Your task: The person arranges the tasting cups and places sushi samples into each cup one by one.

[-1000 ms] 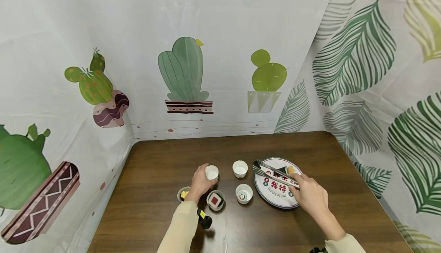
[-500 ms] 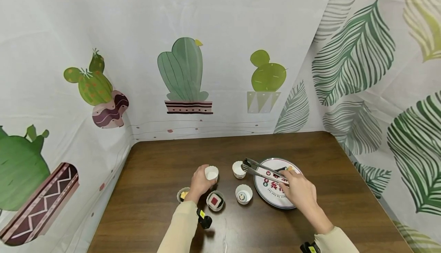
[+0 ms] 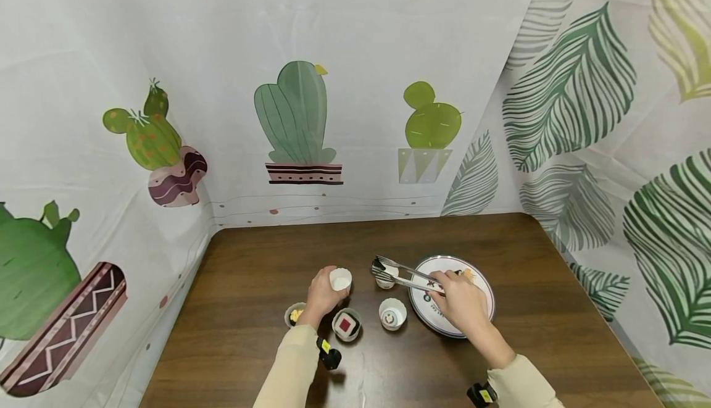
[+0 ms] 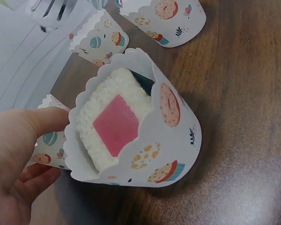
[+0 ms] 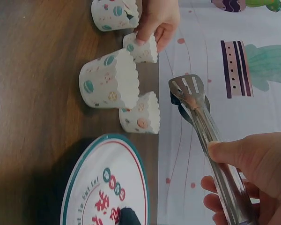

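Note:
My left hand (image 3: pixel 324 295) holds a small white paper baking cup (image 3: pixel 340 279) by its side. In the left wrist view, that cup is partly hidden behind a nearer cup (image 4: pixel 171 140), which contains a rice ball (image 4: pixel 96 96) with a pink square and a dark strip. My right hand (image 3: pixel 462 300) grips metal tongs (image 3: pixel 418 280) above the plate. Between the tong tips is a small dark piece (image 3: pixel 379 265) whose kind is unclear. The tips hang over the back paper cup (image 3: pixel 387 284) and partly cover it.
A round white plate (image 3: pixel 436 318) with red lettering bears an orange-topped piece (image 3: pixel 469 273), partly behind my right hand. Another cup (image 3: pixel 393 325) contains a round pale piece. Left of my left wrist, a cup with yellow food (image 3: pixel 296 315) stands on the brown table (image 3: pixel 266 260).
My right hand has carried the tongs and the dark piece leftward, from over the plate to over the back cup. My left hand and its cup have stayed in place.

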A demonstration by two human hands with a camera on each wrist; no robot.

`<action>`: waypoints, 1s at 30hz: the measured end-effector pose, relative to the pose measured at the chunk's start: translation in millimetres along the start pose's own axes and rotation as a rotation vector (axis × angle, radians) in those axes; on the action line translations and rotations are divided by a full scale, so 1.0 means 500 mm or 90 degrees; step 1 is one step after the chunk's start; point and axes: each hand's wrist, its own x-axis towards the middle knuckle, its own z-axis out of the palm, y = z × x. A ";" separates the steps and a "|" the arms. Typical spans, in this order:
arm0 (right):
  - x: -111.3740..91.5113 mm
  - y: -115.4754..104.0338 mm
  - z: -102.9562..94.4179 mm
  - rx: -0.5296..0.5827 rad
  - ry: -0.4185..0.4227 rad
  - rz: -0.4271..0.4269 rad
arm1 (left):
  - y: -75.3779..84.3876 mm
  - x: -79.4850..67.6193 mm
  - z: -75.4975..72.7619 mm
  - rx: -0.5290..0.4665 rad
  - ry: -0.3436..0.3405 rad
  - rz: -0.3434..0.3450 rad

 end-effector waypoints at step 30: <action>0.034 -0.090 0.050 -0.011 -0.018 -0.028 | -0.001 0.002 0.001 0.005 0.005 0.008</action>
